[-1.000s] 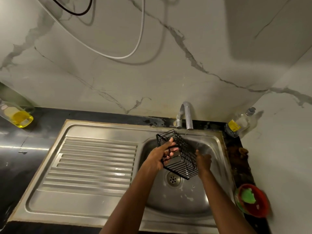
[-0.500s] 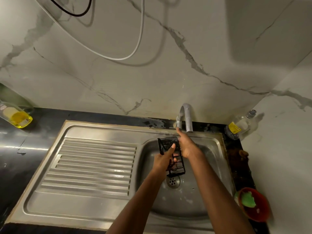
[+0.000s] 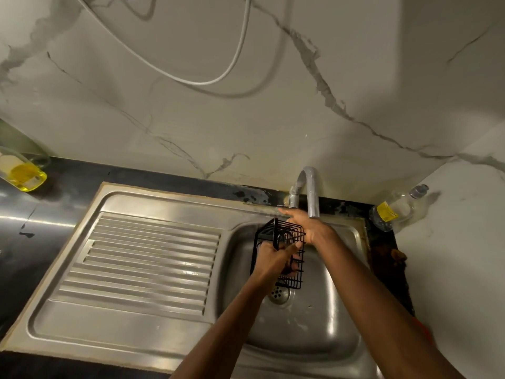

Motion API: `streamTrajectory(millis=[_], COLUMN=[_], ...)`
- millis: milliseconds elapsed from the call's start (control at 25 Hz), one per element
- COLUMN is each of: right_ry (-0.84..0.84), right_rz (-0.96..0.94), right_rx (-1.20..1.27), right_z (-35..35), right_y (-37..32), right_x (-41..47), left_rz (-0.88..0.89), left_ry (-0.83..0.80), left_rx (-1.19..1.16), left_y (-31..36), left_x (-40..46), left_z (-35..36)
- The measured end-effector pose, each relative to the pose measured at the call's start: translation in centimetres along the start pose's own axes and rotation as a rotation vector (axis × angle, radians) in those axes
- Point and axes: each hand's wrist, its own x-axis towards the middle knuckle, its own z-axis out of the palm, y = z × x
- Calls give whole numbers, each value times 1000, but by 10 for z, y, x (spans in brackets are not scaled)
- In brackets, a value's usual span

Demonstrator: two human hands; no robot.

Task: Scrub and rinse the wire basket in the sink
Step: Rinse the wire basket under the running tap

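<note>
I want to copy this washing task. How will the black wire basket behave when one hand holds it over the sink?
The wire basket probably stays stiff: its thin grid keeps its box shape in the left hand. It looks light, since it is mostly open gaps. If wet, the thin wires may slip, so hooking fingers through them seems wise.
</note>
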Motion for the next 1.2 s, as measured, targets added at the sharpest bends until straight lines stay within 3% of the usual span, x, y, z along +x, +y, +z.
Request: streamTrajectory(millis=[400,600,760,1200], right_ry=[-70,-35,-17,317], right_rz=[-221,-376,-534,-612], right_rx=[-333,-173,-294,91], right_z=[-1,-3,-14,-32], right_y=[-3,8,21,54], right_x=[-61,-65,-63,-59], left_rz=[-34,32,66,-7], left_ry=[-183,-219,-351,-513], left_rx=[204,251,280,319], left_y=[7,11,20,29], left_x=[15,28,42,76], left_z=[-11,-28,-36,-28])
